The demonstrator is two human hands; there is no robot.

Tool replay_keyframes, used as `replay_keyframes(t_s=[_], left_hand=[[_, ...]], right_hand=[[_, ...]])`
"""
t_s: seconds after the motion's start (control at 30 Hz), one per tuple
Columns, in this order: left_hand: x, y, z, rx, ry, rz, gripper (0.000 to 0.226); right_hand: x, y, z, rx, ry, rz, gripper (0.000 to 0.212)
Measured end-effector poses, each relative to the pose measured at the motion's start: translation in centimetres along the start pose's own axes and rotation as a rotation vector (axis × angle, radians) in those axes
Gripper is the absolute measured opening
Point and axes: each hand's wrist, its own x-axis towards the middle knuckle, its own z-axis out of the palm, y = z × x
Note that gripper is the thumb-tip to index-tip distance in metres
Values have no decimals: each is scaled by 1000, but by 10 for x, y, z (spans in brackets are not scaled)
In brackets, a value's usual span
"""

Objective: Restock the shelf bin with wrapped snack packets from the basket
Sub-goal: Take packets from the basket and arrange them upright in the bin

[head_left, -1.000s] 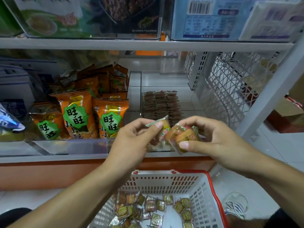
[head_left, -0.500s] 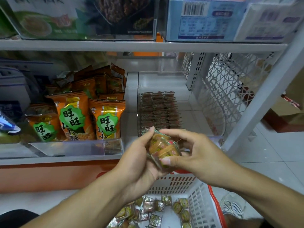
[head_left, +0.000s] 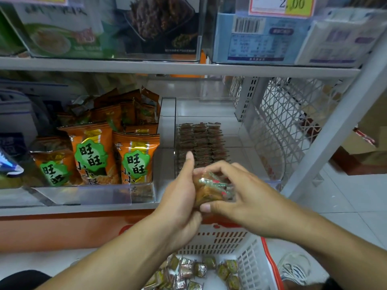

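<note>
In the head view your left hand and right hand have closed together since a second ago, when each pinched its own share apart, and now both curl round one squared-up stack of wrapped snack packets held just before the clear shelf bin, so I judge placement comes next. The bin sits on the white shelf, part-filled with rows. The white basket below holds loose packets; tiled floor lies right.
</note>
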Motion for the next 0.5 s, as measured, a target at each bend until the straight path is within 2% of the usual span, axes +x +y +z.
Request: replay_keyframes(t_s=[0.03, 0.1, 0.17, 0.2, 0.27, 0.33, 0.4, 0.5], left_hand=[[2, 2, 1, 62, -17, 62, 63], [6, 2, 0, 300, 26, 287, 44], [9, 1, -5, 674, 98, 642, 18], [11, 1, -8, 887, 98, 800, 12], [23, -4, -14, 1356, 41, 963, 30], [35, -11, -17, 1675, 65, 956, 62], [41, -13, -19, 1762, 129, 899, 82], [47, -11, -20, 1791, 198, 946, 87]], right_hand=[[6, 1, -9, 42, 30, 9, 52], [22, 11, -31, 68, 148, 45, 50], [46, 29, -50, -104, 251, 136, 53], [61, 40, -55, -224, 267, 187, 54], [92, 63, -56, -381, 232, 295, 50], [121, 87, -51, -434, 159, 383, 44], [147, 109, -47, -510, 143, 425, 38], [177, 133, -46, -471, 223, 487, 32]])
